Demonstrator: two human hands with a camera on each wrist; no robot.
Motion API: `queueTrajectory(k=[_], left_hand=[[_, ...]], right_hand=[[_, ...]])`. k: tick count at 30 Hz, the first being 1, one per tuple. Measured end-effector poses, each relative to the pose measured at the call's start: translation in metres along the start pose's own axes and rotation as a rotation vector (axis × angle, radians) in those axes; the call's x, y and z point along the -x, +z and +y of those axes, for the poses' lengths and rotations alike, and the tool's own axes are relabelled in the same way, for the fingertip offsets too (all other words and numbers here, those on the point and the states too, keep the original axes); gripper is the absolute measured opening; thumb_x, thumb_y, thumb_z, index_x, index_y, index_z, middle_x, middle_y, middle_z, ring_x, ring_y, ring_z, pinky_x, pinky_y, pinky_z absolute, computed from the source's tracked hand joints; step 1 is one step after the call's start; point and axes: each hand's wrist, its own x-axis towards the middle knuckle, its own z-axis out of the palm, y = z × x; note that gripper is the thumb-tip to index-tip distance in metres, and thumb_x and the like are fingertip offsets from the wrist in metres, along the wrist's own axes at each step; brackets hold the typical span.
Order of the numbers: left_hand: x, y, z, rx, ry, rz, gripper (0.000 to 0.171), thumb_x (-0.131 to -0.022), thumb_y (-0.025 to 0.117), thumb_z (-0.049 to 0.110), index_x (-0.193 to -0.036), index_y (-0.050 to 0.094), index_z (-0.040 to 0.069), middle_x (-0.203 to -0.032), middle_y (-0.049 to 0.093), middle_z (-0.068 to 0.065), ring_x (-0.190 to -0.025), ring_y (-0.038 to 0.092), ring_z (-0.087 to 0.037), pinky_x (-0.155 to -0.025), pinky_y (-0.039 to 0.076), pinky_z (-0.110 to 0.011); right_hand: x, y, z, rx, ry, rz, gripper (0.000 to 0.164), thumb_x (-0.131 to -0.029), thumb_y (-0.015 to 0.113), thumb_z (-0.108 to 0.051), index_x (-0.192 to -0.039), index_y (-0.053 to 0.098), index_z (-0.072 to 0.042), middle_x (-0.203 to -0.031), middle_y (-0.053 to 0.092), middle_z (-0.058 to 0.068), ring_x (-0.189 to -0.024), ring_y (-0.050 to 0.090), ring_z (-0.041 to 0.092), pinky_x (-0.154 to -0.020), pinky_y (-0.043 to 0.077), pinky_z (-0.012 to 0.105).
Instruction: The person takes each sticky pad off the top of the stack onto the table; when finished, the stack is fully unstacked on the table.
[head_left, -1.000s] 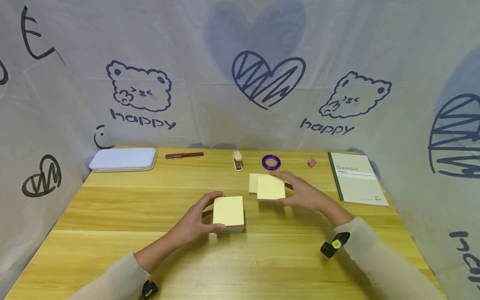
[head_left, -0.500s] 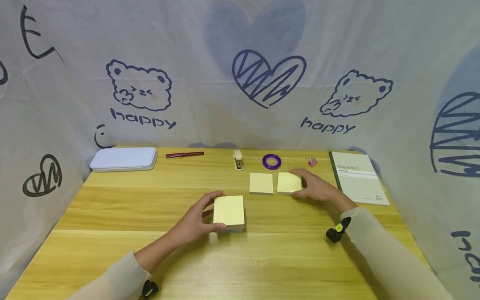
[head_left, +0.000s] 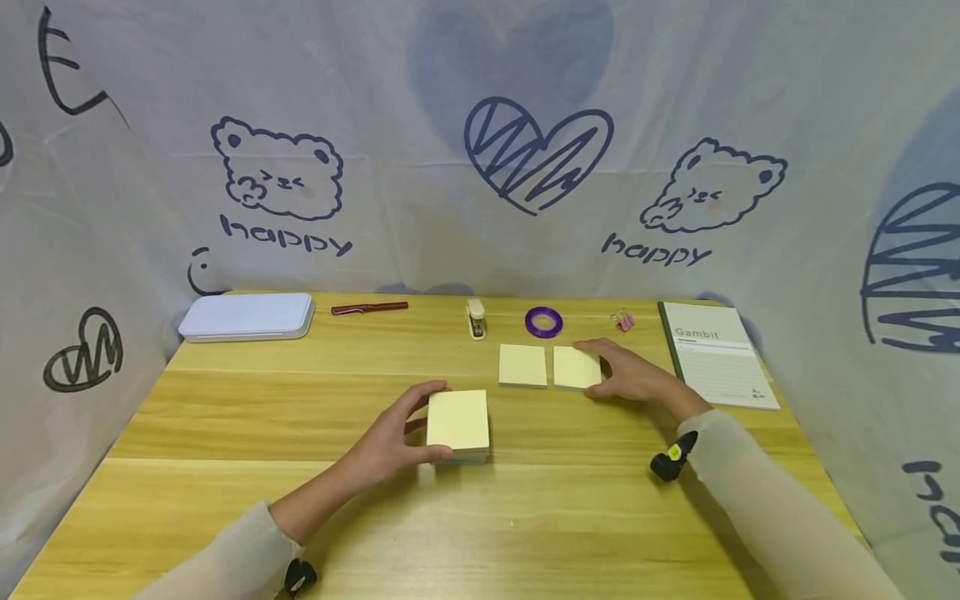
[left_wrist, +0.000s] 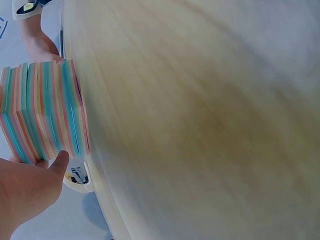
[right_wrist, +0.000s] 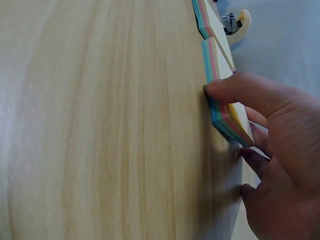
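Note:
A tall stack of sticky note pads with pale yellow tops stands near the middle of the table. Its sides show many pink, teal and yellow layers in the left wrist view. My left hand grips the stack from its left side, thumb at the front and fingers behind. Farther back, one sticky note pad lies flat by itself. Just right of it, with a narrow gap, is another sticky note pad. My right hand pinches this pad at its right end, thumb on the near edge; it appears to lie on the table.
Along the back of the table lie a white case, a dark red pen, a small stapler, a purple tape roll and pink binder clips. A notebook lies at the right. A printed cloth hangs behind.
My right hand has carried its pad right, off the overlap with the other pad, and down beside it, then slightly left. The left hand and stack have stayed put.

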Motion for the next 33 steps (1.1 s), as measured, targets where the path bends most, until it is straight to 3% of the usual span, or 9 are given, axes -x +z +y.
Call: queueTrajectory(k=[16, 25, 33], left_hand=[[0.0, 0.0, 0.001, 0.009, 0.003, -0.009, 0.093, -0.085, 0.086, 0.014, -0.159, 0.031, 0.005, -0.161, 0.039, -0.013, -0.152, 0.032, -0.036, -0.119, 0.036, -0.058], [0.001, -0.002, 0.003, 0.049, -0.013, -0.024, 0.094, -0.085, 0.087, 0.016, -0.159, 0.031, 0.006, -0.161, 0.038, -0.014, -0.152, 0.03, -0.039, -0.119, 0.035, -0.059], [0.0, -0.004, 0.0, 0.045, -0.016, -0.052, 0.097, -0.084, 0.088, 0.015, -0.16, 0.029, 0.008, -0.164, 0.032, -0.015, -0.154, 0.024, -0.04, -0.122, 0.03, -0.059]], right_hand=[[0.002, -0.006, -0.008, 0.023, 0.002, -0.003, 0.088, -0.087, 0.081, -0.028, -0.159, 0.036, -0.005, -0.161, 0.033, 0.025, -0.149, 0.031, 0.047, -0.123, 0.022, 0.064], [0.005, -0.006, -0.045, -0.007, -0.06, 0.009, 0.085, -0.089, 0.08, -0.027, -0.159, 0.037, -0.007, -0.162, 0.034, 0.022, -0.15, 0.03, 0.045, -0.122, 0.025, 0.064], [0.005, 0.007, -0.087, -0.082, -0.115, -0.036, 0.081, -0.091, 0.079, -0.024, -0.16, 0.037, -0.015, -0.165, 0.033, 0.014, -0.153, 0.029, 0.04, -0.122, 0.027, 0.063]])
